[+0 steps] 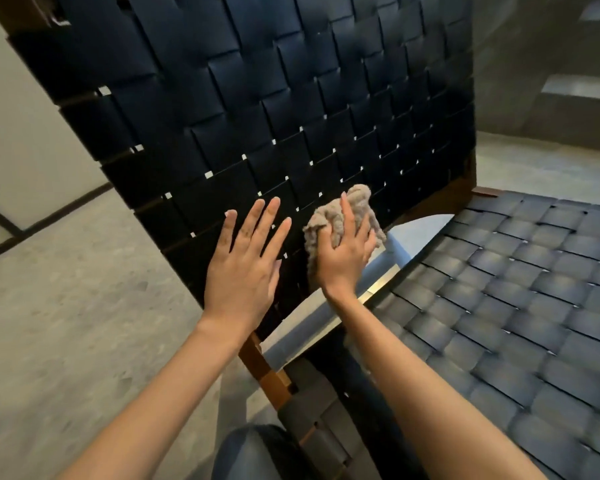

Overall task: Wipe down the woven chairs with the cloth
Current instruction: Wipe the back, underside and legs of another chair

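Observation:
A chair with a dark woven-strap backrest point(257, 109) and a matching woven seat point(520, 299) fills the view; its frame is brown wood point(267, 372). My right hand point(343, 251) presses a crumpled beige cloth point(357, 206) against the lower part of the backrest, near the gap between back and seat. My left hand point(243, 268) lies flat on the backrest just left of the cloth, fingers spread and holding nothing.
Grey speckled floor point(66, 306) spreads to the left and behind the chair. A pale wall with a dark baseboard point(21, 133) stands at left. Concrete steps point(582, 88) rise at the upper right. My knee in dark trousers point(257, 452) shows at the bottom.

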Demonstrator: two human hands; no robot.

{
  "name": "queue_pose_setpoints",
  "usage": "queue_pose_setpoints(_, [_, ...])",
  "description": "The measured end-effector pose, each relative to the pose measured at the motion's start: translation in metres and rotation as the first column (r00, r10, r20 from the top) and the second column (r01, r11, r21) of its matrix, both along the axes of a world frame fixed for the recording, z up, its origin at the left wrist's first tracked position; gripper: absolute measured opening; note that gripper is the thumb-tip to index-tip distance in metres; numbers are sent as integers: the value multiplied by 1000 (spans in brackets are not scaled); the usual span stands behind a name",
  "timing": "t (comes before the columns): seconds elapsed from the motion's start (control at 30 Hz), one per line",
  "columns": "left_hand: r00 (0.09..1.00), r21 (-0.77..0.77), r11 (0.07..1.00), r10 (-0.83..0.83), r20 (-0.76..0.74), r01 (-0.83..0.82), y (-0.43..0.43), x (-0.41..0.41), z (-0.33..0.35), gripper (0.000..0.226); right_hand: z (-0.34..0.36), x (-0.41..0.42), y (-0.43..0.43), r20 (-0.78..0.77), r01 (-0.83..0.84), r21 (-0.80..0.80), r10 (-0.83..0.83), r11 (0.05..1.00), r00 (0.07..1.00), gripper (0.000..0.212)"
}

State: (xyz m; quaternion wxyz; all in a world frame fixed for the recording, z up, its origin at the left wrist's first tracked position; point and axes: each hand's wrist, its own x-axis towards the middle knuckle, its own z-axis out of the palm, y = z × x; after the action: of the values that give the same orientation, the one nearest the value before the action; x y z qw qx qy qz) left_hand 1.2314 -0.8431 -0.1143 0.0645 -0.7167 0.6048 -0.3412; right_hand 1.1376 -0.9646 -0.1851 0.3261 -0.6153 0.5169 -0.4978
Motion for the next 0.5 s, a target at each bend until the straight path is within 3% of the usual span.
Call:
queue_pose_setpoints(0.13, [997, 44, 997, -65, 48, 63, -21, -2, 3, 61, 19, -24, -71, -16, 97, 139, -95, 986, 995, 56])
queue_pose_setpoints(0.27, [992, 60, 995, -83, 96, 77, -40, -2, 10, 60, 31, -50, -108, -49, 82, 190, -74, 978, 996, 55])
queue_pose_setpoints(0.33, [990, 77, 993, -97, 102, 89, -44, -1, 15, 60, 29, -49, -99, -42, 34, 156, -27, 987, 999, 54])
queue_pose_setpoints(0.5, [985, 82, 992, -106, 133, 96, -46, -1, 15, 60, -10, -24, -17, -75, -173, -112, 165, 978, 983, 55])
